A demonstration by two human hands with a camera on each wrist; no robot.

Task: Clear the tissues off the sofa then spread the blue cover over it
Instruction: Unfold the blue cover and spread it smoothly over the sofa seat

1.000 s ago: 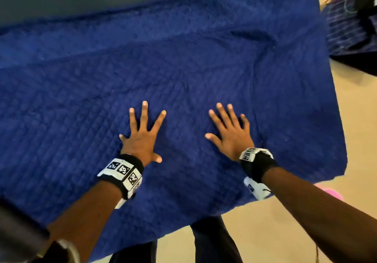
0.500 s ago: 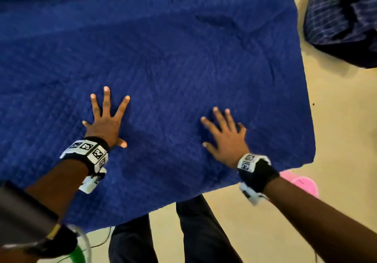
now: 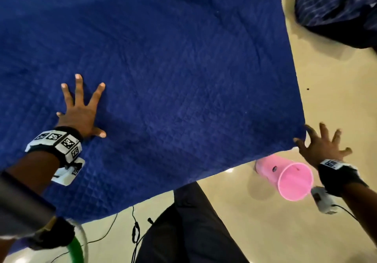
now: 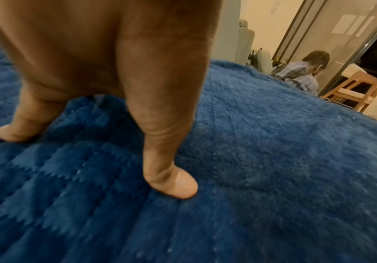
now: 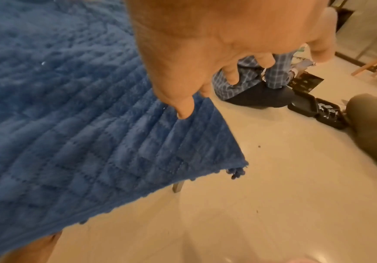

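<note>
Over the sofa, blue cover (image 3: pixel 173 68) spread flat, hiding the seat.
Left hand (image 3: pixel 80 112) pressed on the cover, fingers straight and splayed. Right hand (image 3: pixel 322 148) released, fingers spread, past the cover's near right corner above the floor (image 3: pixel 265 232); thumb just by the edge. Pink cup (image 3: pixel 289 178) lying on its side below that corner.

I can read no words, brands or numbers anywhere. The only signs are black-and-white square code patterns printed on the white tags of my left wristband (image 3: pixel 59 142), and one such tag on my right wristband (image 3: pixel 331 163), too blurred to decipher.
</note>
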